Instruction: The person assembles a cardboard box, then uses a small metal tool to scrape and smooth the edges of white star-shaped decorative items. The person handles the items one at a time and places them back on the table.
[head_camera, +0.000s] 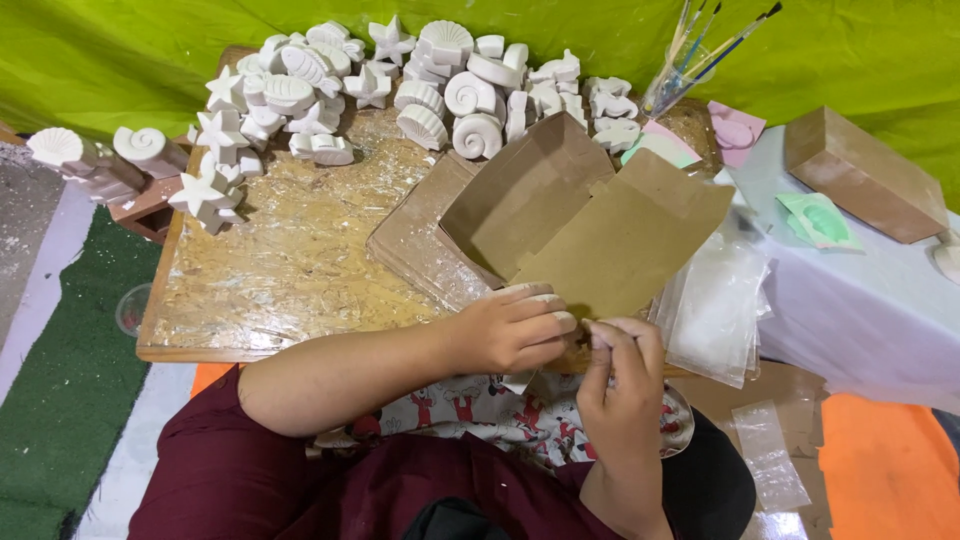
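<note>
Two white plaster shell casts (105, 150) stand on a small wooden block at the far left, beside a low wooden table (290, 260) whose top is covered with wrinkled clear film. Many more white plaster shells and starfish (400, 85) crowd the table's far edge. Near the centre, an unfolded brown cardboard box (590, 225) rests over a stack of flat brown boards (425, 245), its flaps raised and its plain inner faces showing. The left hand (515, 328) lies with fingers curled together against the box's lower edge; the right hand (620, 385) pinches that same edge just beside it. To the right lie clear plastic bags (715, 305), a glass jar of paintbrushes (680, 70), and a closed brown rectangular box (865, 170) on a white cloth.
</note>
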